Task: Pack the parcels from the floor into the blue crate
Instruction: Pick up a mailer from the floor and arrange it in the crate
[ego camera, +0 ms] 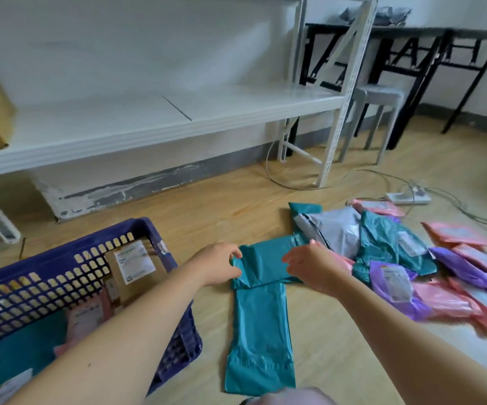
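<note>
Both hands, left hand [221,266] and right hand [313,268], pinched a teal parcel [262,268] at its ends, apparently to lift it level toward the blue crate [69,258].

A teal parcel [261,266] lies flat between both hands' fingers [234,254] — loose parcels [411,258] right of them, the blue crate [69,258] left, part-filled.

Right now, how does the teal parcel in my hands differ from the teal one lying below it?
The held parcel lies crosswise, pinched by the left hand and right hand; the lower parcel runs lengthwise, untouched. The held one looks creased, the lower one flatter. Both are teal bags on the floor.
</note>
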